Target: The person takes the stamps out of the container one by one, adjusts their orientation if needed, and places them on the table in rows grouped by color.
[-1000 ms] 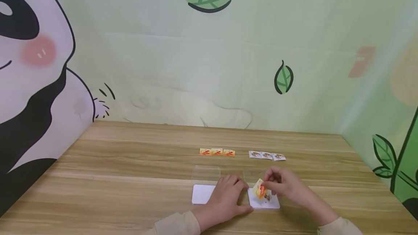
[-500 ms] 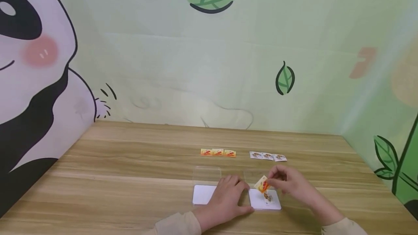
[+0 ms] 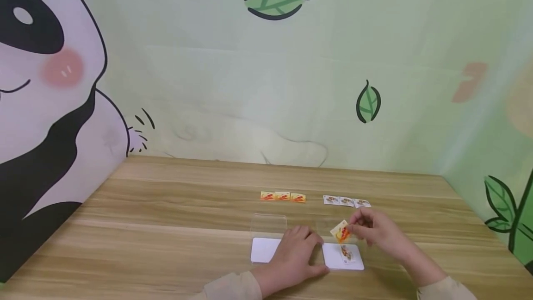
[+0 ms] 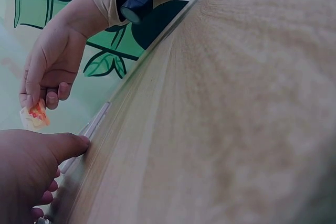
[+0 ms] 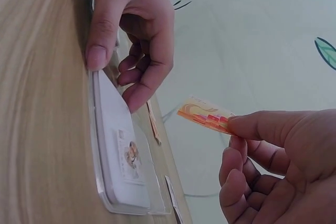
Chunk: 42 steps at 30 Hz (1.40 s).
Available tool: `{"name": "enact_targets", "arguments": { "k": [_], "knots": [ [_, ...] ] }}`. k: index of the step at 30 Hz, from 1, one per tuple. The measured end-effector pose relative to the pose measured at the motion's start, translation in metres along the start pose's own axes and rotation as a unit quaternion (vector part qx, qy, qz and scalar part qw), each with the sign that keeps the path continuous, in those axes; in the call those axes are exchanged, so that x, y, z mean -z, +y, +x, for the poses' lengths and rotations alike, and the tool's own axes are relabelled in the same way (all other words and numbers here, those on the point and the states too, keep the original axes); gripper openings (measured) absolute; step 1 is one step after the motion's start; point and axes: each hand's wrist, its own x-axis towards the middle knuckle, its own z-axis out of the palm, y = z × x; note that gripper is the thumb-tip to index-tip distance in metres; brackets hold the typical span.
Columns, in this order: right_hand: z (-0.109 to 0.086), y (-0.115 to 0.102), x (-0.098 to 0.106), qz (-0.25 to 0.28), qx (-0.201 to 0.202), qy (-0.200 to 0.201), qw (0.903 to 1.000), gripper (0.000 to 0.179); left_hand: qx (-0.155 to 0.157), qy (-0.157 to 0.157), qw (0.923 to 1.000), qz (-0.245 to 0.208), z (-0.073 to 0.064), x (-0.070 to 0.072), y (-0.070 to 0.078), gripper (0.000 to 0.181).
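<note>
Between thumb and forefinger my right hand [image 3: 381, 234] pinches a small yellow-orange stamp [image 3: 340, 231], raised above the right-hand white card case [image 3: 331, 263]. Its printed face shows clearly in the right wrist view, where the stamp [image 5: 202, 115] hangs apart from the case. A second stamp, pale with a brown picture [image 3: 347, 254], lies flat on the white surface. My left hand [image 3: 291, 260] holds that case at its left end, thumb on the near edge and forefinger at the far edge. The case has a clear lid, folded back.
Another white case [image 3: 263, 250] with its clear lid open lies to the left, partly hidden by my left hand. Farther back, a row of yellow-orange stamps [image 3: 282, 196] and a row of pale stamps [image 3: 345, 201] lie on the wooden table [image 3: 166, 226].
My right hand has lifted the yellow-orange stamp up and away from the right-hand case, uncovering more of the pale stamp. My left hand keeps its hold. The head view has shifted slightly.
</note>
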Motion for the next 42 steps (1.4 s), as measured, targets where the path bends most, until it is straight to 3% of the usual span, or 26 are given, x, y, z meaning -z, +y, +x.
{"name": "enact_targets", "arguments": {
  "k": [6,12,27,42],
  "knots": [
    [0.005,-0.003,0.003,0.012,-0.011,0.008,0.9998,0.021,-0.002,0.000,1.0000,-0.001,0.001,-0.001,0.000,0.050],
    [0.014,-0.008,0.003,0.008,-0.048,0.027,0.9985,0.022,0.002,-0.002,0.9999,-0.012,0.002,-0.003,-0.001,0.049],
    [0.045,-0.021,0.002,-0.011,-0.064,0.053,0.9965,0.018,0.002,0.007,0.9999,-0.012,0.002,-0.005,-0.004,0.049],
    [0.070,-0.009,-0.003,-0.014,-0.096,0.101,0.9901,0.016,-0.001,0.004,0.9999,-0.014,0.002,-0.004,-0.002,0.048]
  ]
}}
